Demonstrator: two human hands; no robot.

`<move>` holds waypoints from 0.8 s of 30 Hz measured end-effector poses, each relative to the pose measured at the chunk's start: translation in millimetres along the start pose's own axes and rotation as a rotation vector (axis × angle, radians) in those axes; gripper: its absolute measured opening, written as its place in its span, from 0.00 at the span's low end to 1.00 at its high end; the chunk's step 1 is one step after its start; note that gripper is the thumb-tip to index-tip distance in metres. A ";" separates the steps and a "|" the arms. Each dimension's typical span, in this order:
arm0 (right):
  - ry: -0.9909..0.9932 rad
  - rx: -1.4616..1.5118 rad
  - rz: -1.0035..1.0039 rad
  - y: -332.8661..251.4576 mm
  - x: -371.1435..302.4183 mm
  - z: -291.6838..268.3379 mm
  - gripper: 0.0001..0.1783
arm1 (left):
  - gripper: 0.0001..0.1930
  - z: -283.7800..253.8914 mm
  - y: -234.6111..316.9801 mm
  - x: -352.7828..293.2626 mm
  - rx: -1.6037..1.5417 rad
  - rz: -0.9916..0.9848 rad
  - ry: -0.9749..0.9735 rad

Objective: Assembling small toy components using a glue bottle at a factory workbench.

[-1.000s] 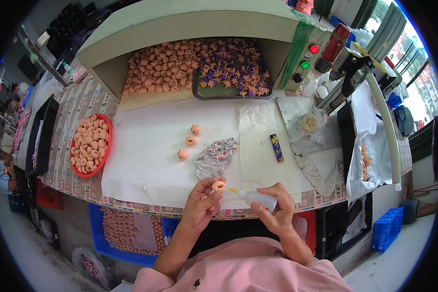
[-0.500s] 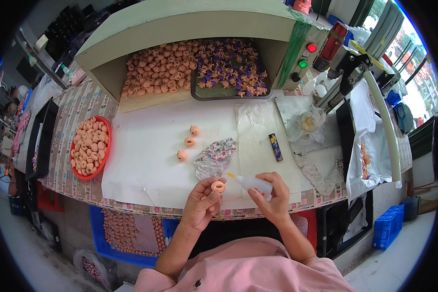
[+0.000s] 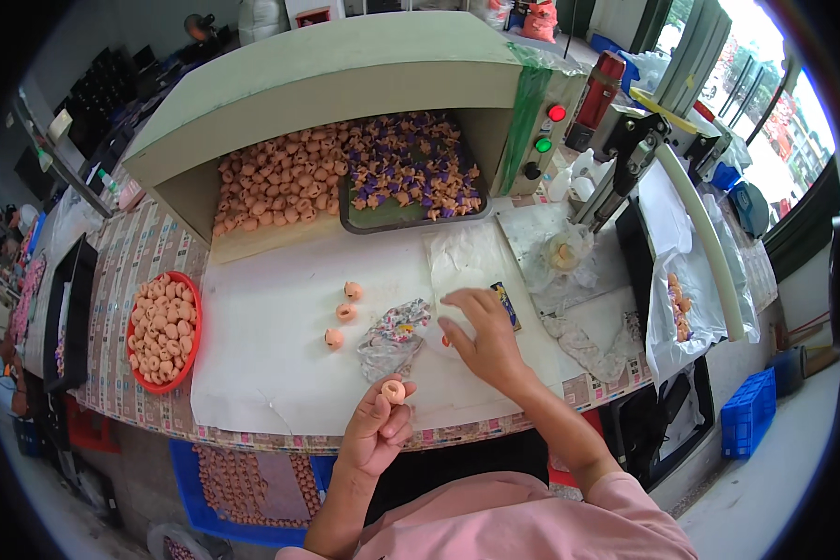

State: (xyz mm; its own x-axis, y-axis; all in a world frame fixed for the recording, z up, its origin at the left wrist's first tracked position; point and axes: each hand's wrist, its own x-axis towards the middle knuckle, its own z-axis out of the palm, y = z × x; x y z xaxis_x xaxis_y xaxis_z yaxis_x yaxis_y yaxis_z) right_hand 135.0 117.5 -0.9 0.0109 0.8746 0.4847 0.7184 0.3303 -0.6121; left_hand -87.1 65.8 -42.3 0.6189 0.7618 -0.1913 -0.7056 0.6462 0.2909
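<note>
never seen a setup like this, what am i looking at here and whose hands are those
This is one view, from a wide fisheye camera worn on a person's head, looking down, so straight edges bend. The two bare hands are that person's own. The left hand pinches a small orange ring-shaped piece. The right hand reaches out, fingers spread, over the white sheet on the worktable; whether it grips anything cannot be told. On the sheet lie three more orange pieces and a crumpled patterned bag. A red bowl at the left holds many orange pieces. Behind stands a green box-like cabinet, open at the front, filled with orange and purple pieces.
</note>
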 end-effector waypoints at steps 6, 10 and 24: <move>0.140 -0.199 -0.118 63.4 101.4 19.5 0.08 | 0.18 8.3 -6.2 1.2 -0.104 -0.055 -0.060; -0.037 -0.481 0.016 74.1 140.8 36.7 0.08 | 0.18 12.9 -7.7 -5.5 -0.151 -0.069 -0.070; -0.329 0.758 0.461 24.8 80.4 -22.9 0.15 | 0.20 20.7 -4.4 -2.4 -0.031 -0.045 0.014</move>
State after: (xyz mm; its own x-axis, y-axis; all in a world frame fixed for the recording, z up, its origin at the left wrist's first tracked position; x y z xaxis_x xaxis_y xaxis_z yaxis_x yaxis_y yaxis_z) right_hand 169.7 187.9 37.2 -0.0987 0.9945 -0.0362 0.0477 -0.0316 -0.9984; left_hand -78.4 60.3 -23.7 0.6457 0.7322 -0.2168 -0.6875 0.6810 0.2523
